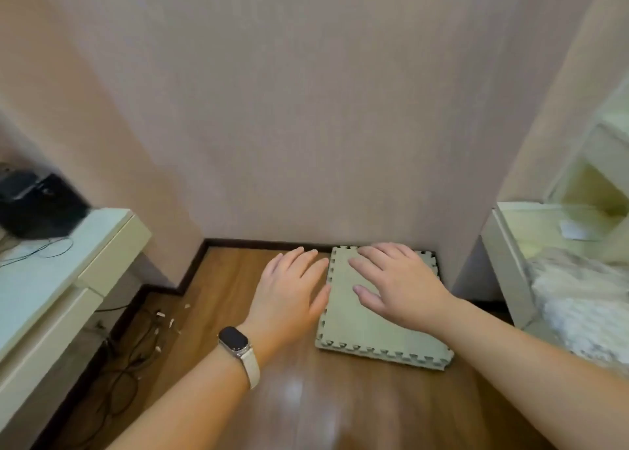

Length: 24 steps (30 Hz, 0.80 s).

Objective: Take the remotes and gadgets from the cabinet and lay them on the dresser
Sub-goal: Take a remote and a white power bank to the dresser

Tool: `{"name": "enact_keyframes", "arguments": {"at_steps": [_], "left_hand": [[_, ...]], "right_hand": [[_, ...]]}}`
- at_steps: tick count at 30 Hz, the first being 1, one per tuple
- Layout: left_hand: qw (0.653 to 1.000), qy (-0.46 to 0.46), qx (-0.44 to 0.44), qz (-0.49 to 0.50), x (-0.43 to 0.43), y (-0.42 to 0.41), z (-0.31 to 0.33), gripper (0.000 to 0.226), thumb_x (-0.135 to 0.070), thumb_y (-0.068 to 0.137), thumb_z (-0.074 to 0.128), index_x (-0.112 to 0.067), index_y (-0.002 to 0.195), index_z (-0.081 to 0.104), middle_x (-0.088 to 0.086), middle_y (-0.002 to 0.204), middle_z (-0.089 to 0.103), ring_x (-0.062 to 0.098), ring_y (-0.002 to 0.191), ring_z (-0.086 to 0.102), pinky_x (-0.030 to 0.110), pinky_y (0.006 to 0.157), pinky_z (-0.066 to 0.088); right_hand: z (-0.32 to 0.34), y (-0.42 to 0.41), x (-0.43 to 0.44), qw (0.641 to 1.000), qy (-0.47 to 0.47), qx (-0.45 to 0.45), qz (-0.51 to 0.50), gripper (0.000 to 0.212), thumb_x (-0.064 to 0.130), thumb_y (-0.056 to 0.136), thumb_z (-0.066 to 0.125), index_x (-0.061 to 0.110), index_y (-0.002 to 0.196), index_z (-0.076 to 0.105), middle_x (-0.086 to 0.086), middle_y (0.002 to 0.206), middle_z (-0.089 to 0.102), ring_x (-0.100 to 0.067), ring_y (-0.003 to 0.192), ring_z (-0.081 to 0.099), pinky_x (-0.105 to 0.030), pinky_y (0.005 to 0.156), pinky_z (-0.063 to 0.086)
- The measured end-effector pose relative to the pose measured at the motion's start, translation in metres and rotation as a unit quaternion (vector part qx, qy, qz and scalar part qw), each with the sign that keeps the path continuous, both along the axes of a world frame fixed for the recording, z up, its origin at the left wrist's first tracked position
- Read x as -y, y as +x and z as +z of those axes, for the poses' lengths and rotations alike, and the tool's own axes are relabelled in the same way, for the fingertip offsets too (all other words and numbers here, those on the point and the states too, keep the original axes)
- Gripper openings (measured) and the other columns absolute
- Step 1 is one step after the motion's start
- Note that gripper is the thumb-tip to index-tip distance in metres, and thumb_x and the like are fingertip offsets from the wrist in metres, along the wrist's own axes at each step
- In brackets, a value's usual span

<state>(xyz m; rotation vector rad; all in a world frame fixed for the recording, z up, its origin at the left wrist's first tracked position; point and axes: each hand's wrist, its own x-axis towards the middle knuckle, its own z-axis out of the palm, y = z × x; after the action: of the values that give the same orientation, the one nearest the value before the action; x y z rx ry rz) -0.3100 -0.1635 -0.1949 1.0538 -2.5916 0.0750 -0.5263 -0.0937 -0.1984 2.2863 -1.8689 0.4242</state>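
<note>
My left hand (289, 289) and my right hand (394, 279) are stretched out side by side in front of me, palms down, fingers apart, holding nothing. A smart band (235, 342) sits on my left wrist. No remote shows in view. At the left stands a white dresser (51, 279) with a black device (37, 204) and thin cables on top. A white piece of furniture (507, 245) with an open shelf stands at the right.
A stack of grey-green foam puzzle mats (374, 334) lies on the wooden floor below my right hand. Dark cables (132, 347) trail on the floor beside the dresser. A pink wall (306, 109) fills the view ahead. A fluffy white fabric (585, 300) lies at the right.
</note>
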Motion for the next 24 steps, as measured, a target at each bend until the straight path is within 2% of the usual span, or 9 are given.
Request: {"name": "enact_keyframes", "arguments": {"at_steps": [6,11,16,21,24], "left_hand": [[0.993,0.01,-0.023,0.114,-0.008,0.141,0.004,0.044,-0.044,0.093,0.047,-0.023,0.129,0.06,-0.002,0.135,0.059,0.02,0.132,0.046,0.042,0.11,0.032],[0.976,0.009,-0.047,0.21,-0.016,0.224,0.008,0.046,-0.045,0.094,0.044,-0.023,0.132,0.058,-0.001,0.138,0.057,0.019,0.134,0.044,0.044,0.111,0.034],[0.952,0.011,-0.039,0.303,-0.025,0.279,0.006,0.046,-0.046,0.093,0.045,-0.024,0.132,0.057,-0.002,0.136,0.057,0.018,0.132,0.046,0.041,0.11,0.033],[0.928,0.003,-0.023,0.373,-0.015,0.309,0.01,0.044,-0.044,0.093,0.049,-0.024,0.131,0.058,-0.002,0.134,0.06,0.018,0.13,0.049,0.035,0.108,0.026],[0.917,-0.003,-0.012,0.398,0.006,0.316,0.014,0.044,-0.044,0.093,0.047,-0.024,0.131,0.059,-0.002,0.133,0.06,0.018,0.129,0.049,0.037,0.108,0.032]], "right_hand": [[0.013,0.127,0.039,0.996,-0.008,-0.01,0.086,0.046,0.048,0.091,0.046,0.018,0.121,0.064,-0.005,0.122,0.064,-0.028,0.111,0.059,-0.042,0.095,0.046],[0.026,0.205,0.068,0.984,-0.03,-0.033,0.172,0.047,0.048,0.091,0.045,0.018,0.121,0.064,-0.005,0.121,0.065,-0.029,0.111,0.059,-0.041,0.096,0.045],[0.036,0.265,0.103,0.964,-0.034,-0.051,0.259,0.047,0.049,0.092,0.045,0.018,0.123,0.063,-0.006,0.124,0.064,-0.029,0.113,0.059,-0.042,0.098,0.045],[0.035,0.309,0.143,0.943,-0.011,-0.051,0.328,0.05,0.051,0.095,0.039,0.021,0.129,0.059,-0.004,0.13,0.062,-0.026,0.121,0.056,-0.042,0.103,0.043],[0.029,0.326,0.18,0.932,-0.006,-0.042,0.36,0.049,0.051,0.095,0.041,0.021,0.13,0.059,-0.003,0.13,0.062,-0.025,0.122,0.055,-0.04,0.103,0.042]]}}
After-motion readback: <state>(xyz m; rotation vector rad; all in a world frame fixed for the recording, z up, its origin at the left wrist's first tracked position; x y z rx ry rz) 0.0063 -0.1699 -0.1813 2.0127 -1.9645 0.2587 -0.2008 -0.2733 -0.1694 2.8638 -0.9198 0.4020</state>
